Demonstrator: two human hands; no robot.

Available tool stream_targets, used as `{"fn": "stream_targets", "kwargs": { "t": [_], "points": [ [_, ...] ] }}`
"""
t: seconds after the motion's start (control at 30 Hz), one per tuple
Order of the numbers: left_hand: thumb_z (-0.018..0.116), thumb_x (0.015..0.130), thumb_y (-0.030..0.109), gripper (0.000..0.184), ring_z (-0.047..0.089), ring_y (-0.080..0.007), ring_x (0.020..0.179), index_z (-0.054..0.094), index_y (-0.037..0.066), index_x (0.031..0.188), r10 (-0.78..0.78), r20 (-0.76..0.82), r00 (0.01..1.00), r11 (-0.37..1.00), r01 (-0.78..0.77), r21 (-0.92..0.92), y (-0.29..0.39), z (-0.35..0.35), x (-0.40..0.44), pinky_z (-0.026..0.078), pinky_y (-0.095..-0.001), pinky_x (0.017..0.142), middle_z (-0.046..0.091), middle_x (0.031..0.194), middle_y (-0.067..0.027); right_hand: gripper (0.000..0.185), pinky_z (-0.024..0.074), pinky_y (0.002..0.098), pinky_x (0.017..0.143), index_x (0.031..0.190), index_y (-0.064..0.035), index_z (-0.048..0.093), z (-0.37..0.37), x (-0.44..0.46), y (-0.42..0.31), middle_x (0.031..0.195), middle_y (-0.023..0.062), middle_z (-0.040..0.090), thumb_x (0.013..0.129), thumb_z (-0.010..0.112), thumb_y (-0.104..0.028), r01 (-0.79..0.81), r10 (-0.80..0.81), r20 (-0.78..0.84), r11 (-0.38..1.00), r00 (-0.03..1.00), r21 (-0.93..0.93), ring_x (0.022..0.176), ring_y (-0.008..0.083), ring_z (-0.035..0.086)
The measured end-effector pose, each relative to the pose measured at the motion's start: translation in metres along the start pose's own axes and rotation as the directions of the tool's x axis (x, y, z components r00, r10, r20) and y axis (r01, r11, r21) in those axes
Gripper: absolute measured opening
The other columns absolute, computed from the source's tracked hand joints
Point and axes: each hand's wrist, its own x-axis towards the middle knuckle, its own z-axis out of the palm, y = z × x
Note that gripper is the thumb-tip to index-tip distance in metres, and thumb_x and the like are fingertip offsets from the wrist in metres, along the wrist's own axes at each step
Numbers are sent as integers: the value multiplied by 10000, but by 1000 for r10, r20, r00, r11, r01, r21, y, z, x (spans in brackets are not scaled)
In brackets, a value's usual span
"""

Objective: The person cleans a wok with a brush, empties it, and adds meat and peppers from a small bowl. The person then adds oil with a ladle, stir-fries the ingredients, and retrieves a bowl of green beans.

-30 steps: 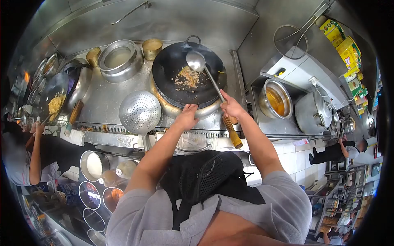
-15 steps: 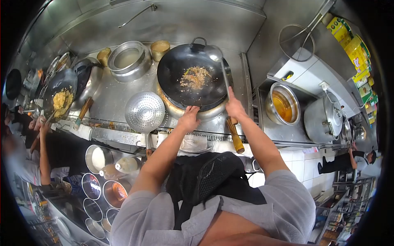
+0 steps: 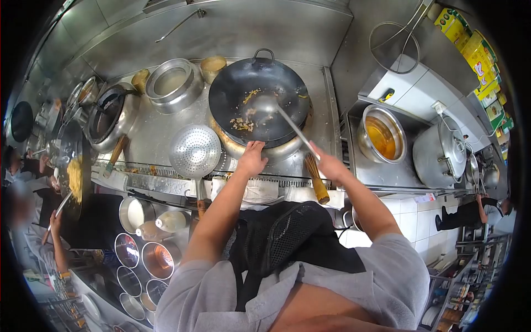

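A black wok (image 3: 227, 91) sits on the burner in front of me, its loop handle on the far rim. My left hand (image 3: 253, 159) is closed on the wok's near rim. In my right hand (image 3: 332, 167) is the long handle of a ladle (image 3: 290, 123). The ladle's bowl is down inside the wok, among the food. Chopped, browned food (image 3: 242, 124) lies in scattered patches on the wok's bottom. Just below my right hand, a bamboo brush (image 3: 317, 185) rests at the stove's front edge.
Left of the wok is a perforated skimmer (image 3: 195, 151), with a metal pot (image 3: 173, 87) behind it. A bowl of amber liquid (image 3: 381, 138) and a lidded pot (image 3: 441, 155) stand right. Far left, a co-worker tilts another wok (image 3: 72, 166) of yellow food.
The ladle has swung from the wok's right rim down into its middle, and my right hand has moved right and nearer me. The food has spread apart. The co-worker's wok has tilted.
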Motion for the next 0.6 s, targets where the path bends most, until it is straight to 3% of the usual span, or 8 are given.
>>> {"fn": "stream_targets", "kwargs": {
  "t": [0.17, 0.23, 0.27, 0.4, 0.47, 0.5, 0.57, 0.6],
  "points": [
    [698, 805, 170, 606, 396, -359, 1339, 490, 0, 1349, 0, 24, 1000, 999, -1, 34, -9, -5, 2, 338, -410, 1136, 506, 1371, -159, 827, 490, 482, 932, 1573, -323, 91, -5, 46, -15, 1130, 308, 632, 882, 469, -70, 54, -8, -284, 986, 959, 155, 1028, 411, 646],
    [699, 806, 175, 615, 388, -353, 1346, 484, 2, 1355, 11, 20, 1000, 999, -12, 34, -5, -11, -2, 332, -406, 1142, 496, 1385, -156, 819, 490, 485, 937, 1574, -284, 109, 5, 42, -47, 1131, 305, 635, 874, 481, -78, -199, 209, -258, 978, 943, 66, 990, 431, 652],
    [700, 807, 179, 623, 381, -347, 1352, 479, 4, 1362, 15, 15, 1000, 999, -15, 39, -4, -13, -5, 326, -403, 1148, 485, 1399, -153, 819, 490, 485, 937, 1574, -284, 109, 11, 40, -47, 1131, 305, 635, 874, 481, -78, -205, 214, -259, 977, 942, 62, 990, 431, 652],
    [698, 812, 184, 641, 348, -337, 1376, 459, 6, 1380, 28, 35, 999, 999, -29, 37, -10, -17, -9, 318, -396, 1156, 460, 1423, -147, 823, 511, 457, 884, 1569, -320, 147, 24, 3, -56, 1103, 305, 644, 856, 474, -70, -98, 97, 17, 953, 995, 286, 971, 419, 667],
    [696, 816, 185, 660, 318, -326, 1397, 440, 7, 1397, 38, 89, 995, 999, -40, 24, -10, -26, -10, 313, -391, 1160, 441, 1441, -139, 828, 506, 454, 866, 1565, -351, 155, 45, -16, -38, 1087, 310, 644, 855, 480, -74, 349, -328, -201, 934, 923, 82, 940, 409, 669],
    [696, 816, 185, 660, 318, -326, 1397, 440, 7, 1397, 39, 92, 995, 999, -41, 17, -12, -27, -12, 313, -391, 1160, 441, 1441, -139, 828, 506, 454, 866, 1565, -351, 155, 43, -35, -54, 1087, 310, 644, 855, 480, -74, 343, -322, -197, 936, 926, 81, 940, 409, 669],
    [670, 851, 195, 661, 279, -317, 1436, 412, 16, 1433, 43, 141, 989, 999, -47, 22, -15, -29, -10, 286, -381, 1182, 405, 1491, -123, 802, 501, 466, 866, 1560, -364, 168, 20, -78, -96, 1103, 304, 642, 873, 475, -88, -24, -1, 117, 976, 993, 217, 906, 406, 666],
    [670, 851, 195, 661, 279, -317, 1436, 412, 16, 1433, 55, 147, 988, 998, -58, 17, -16, -30, -9, 286, -381, 1182, 405, 1491, -123, 802, 501, 466, 866, 1560, -364, 168, 27, -72, -94, 1103, 304, 642, 873, 475, -88, -35, 11, 112, 975, 994, 219, 906, 406, 666]
  ]
}}
